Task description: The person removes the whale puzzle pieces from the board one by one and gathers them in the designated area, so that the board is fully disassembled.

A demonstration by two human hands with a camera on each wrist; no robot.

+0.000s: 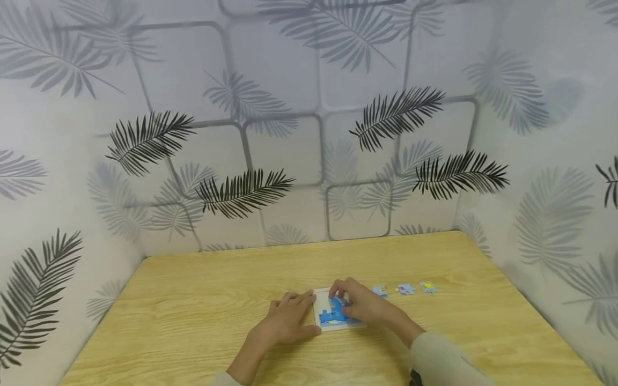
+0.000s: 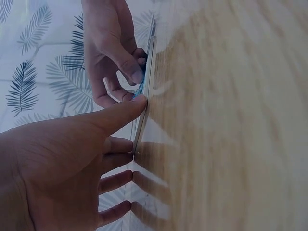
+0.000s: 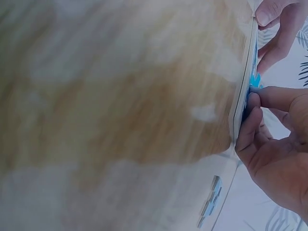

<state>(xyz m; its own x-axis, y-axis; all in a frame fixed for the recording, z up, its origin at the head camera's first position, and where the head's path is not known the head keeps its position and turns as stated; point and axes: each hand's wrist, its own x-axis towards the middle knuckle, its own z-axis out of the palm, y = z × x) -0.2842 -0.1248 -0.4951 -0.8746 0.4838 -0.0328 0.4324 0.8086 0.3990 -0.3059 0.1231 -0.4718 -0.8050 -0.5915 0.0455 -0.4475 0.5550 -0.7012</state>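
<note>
A white puzzle tray (image 1: 322, 296) lies on the table with blue puzzle pieces (image 1: 333, 316) along its lower part and middle. My left hand (image 1: 288, 320) rests at the tray's left side, thumb at the lower left corner and fingertips by the upper left edge; in the left wrist view the left hand (image 2: 72, 159) has its thumb on the tray's edge. Over the tray's right part, my right hand (image 1: 364, 303) has thumb and fingers bent down onto a blue piece. The right wrist view shows the right hand (image 3: 281, 139) pinching at that piece, partly hidden by its fingers.
Right of the tray, three loose pieces lie in a row: one partly blue (image 1: 379, 291), one with a pink spot (image 1: 405, 289) and one with a yellow shape (image 1: 427, 287). A leaf-patterned wall covering (image 1: 289, 161) stands behind the wooden table (image 1: 217, 289).
</note>
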